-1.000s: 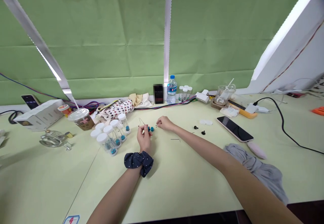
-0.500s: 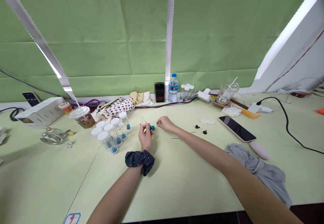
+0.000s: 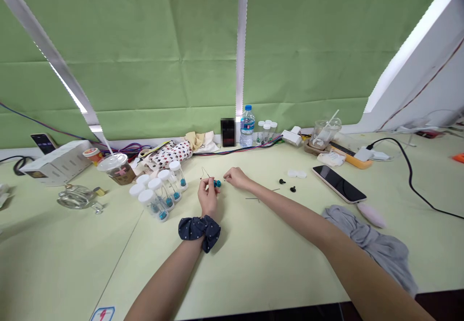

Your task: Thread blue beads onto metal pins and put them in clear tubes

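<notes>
My left hand (image 3: 207, 196), with a dark blue scrunchie (image 3: 198, 229) on its wrist, is closed in a pinch on a thin bent wire (image 3: 205, 171) with small teal beads (image 3: 217, 183) at its fingertips. My right hand (image 3: 236, 176) rests on the pale green table (image 3: 253, 253) just right of the beads, its fingers pinched together on something too small to make out. Several clear vials with white caps and teal beads inside (image 3: 158, 193) stand to the left of my left hand.
Two black pins (image 3: 286, 185) and white caps (image 3: 296, 173) lie to the right, then a phone (image 3: 338, 183) and a grey cloth (image 3: 377, 246). A lidded drink cup (image 3: 115, 168), a glass bottle (image 3: 77, 197), a box (image 3: 56, 162), a water bottle (image 3: 247, 125) and cables line the back.
Both hands stay almost in place; the left hand's fingers shift slightly on the wire and beads. The view itself moves a little.
</notes>
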`<state>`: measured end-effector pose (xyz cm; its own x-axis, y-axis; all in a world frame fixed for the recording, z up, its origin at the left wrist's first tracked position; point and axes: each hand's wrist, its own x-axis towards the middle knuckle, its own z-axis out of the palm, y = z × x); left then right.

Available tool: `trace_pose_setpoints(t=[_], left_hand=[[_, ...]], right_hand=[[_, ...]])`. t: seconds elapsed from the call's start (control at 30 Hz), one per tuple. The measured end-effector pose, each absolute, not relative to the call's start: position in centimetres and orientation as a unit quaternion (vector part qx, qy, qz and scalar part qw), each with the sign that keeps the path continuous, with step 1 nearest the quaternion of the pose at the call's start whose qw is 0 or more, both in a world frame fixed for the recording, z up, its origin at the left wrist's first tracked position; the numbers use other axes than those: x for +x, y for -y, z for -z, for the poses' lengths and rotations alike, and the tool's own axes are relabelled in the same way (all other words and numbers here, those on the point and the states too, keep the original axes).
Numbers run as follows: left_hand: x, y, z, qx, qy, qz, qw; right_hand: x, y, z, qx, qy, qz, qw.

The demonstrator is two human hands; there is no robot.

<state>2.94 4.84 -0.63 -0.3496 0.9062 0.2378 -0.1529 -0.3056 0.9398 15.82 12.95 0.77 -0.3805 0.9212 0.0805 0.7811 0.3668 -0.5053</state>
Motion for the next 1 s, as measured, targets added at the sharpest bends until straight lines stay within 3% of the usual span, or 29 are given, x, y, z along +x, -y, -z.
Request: trace_pose_setpoints(t=[1.0], left_hand=[[2.9, -5.1, 0.8, 0.416, -0.451, -0.689, 0.386]], right_hand=[[15.3, -12.5, -1.1, -0.540, 0.810, -0.172, 0.151]])
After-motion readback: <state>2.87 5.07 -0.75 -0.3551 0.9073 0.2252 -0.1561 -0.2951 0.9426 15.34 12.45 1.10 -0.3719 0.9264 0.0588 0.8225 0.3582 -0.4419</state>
